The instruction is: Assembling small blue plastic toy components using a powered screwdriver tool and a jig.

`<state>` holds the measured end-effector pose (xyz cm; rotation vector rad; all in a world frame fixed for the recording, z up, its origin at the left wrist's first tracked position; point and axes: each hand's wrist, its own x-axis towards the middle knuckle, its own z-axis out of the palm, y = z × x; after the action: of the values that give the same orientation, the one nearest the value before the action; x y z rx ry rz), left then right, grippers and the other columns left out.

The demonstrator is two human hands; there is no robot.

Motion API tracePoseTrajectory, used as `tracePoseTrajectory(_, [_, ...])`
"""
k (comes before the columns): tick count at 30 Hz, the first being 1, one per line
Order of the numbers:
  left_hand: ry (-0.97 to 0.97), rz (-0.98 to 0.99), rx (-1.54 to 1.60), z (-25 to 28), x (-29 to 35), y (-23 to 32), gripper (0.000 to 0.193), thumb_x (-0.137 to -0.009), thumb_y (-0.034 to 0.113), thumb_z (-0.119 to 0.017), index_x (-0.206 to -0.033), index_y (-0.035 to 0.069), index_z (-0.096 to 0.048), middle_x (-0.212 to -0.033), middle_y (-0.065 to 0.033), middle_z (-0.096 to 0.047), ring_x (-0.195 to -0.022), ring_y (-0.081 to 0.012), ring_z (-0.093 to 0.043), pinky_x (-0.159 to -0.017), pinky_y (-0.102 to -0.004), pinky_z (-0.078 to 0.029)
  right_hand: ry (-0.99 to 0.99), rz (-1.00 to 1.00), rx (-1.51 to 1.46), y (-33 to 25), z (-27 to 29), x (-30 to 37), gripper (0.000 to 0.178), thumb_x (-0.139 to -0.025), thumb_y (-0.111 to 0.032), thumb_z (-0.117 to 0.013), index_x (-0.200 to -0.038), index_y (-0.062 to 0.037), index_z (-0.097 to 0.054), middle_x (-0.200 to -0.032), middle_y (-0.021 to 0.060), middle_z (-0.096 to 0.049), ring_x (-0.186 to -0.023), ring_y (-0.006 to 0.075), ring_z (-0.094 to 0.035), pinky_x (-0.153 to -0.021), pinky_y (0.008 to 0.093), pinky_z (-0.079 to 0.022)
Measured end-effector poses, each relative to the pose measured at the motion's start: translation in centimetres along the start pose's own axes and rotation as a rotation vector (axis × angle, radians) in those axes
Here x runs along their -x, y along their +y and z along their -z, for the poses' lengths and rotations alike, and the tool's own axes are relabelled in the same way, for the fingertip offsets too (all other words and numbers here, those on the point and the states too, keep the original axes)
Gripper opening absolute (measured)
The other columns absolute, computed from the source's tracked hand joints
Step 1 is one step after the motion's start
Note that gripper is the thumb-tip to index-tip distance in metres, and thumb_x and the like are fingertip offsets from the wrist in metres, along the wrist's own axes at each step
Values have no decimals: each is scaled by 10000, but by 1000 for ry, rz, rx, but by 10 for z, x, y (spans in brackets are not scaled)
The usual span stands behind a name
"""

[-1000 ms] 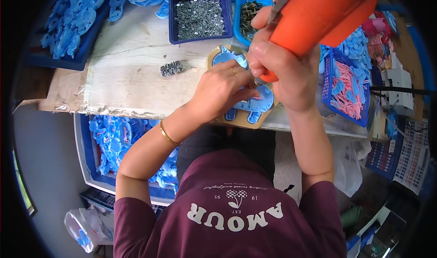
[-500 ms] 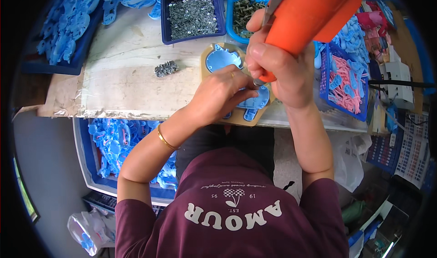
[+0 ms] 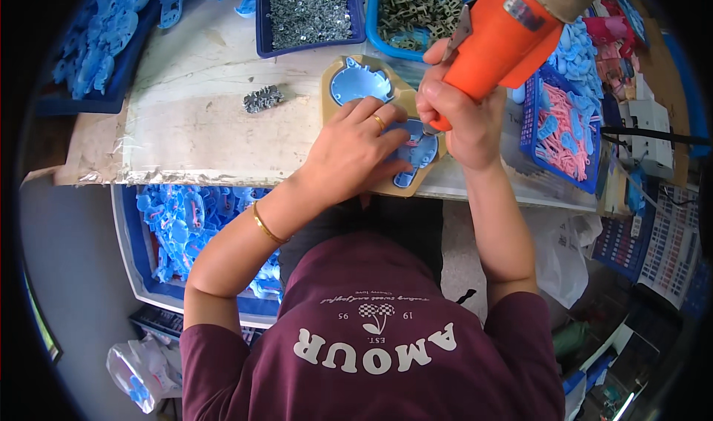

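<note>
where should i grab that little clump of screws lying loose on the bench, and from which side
Pinch the loose screw clump across its short width, coming straight down from above. It lies flat on the bare bench top as a low, elongated bristly cluster with open space all round, so probably nothing blocks fingers closing from its near and far sides.

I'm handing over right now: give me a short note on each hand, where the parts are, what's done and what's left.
Left hand: pressed flat on the blue plastic part in the tan jig.
Right hand: gripping the orange power screwdriver, tip down at that part.
Parts: a second blue part sits in the jig's far pocket; screws in the dark blue tray, loose clump on the bench.
Done: both parts seated.
Left: fastening looks unfinished; screw count hidden.
</note>
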<state>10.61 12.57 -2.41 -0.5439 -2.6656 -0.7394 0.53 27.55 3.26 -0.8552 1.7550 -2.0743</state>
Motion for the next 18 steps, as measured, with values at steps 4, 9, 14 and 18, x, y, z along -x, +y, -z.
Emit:
tracePoseTrajectory(4, [17, -12, -6, -4, 1, 0, 372, -745, 295, -826, -1070, 138, -739, -1219, -60, -620, -1108, -281, -585, -920, -413, -497, 42, 10, 4, 1, -1, 3, 340, -857, -77, -633, -1152, 60, -537, -726, 58, -599, -573, 106, -547, -512, 258, -451])
tracePoseTrajectory(9, [48, -9, -6, -5, 1, 0, 293, -760, 313, -797, -958, 117, -708, -1159, -19, -598, -1096, -229, -562, -965, -378, -469, 35, 31, -3, -4, -2, 2, 345, -852, -74, -634, -1156, 58, -540, -725, 60, -602, -568, 110, -545, -515, 258, -453])
tracePoseTrajectory(14, [54, 1, -18, -5, 0, 1, 290, -764, 316, -795, -954, 116, -707, -1161, -19, -600, -1103, -229, -563, -968, -377, -469, 16, 23, -17, 1, -1, 4, 320, -851, -63, -625, -1141, 45, -542, -713, 58, -593, -569, 111, -545, -515, 258, -451])
tracePoseTrajectory(18, [47, 3, -45, -6, 2, 2, 288, -777, 324, -786, -963, 117, -710, -1162, -22, -603, -1108, -229, -564, -973, -378, -468, 79, 67, 10, 6, -4, 7, 242, -849, -34, -597, -1074, 45, -555, -682, 55, -575, -545, 105, -531, -498, 252, -437])
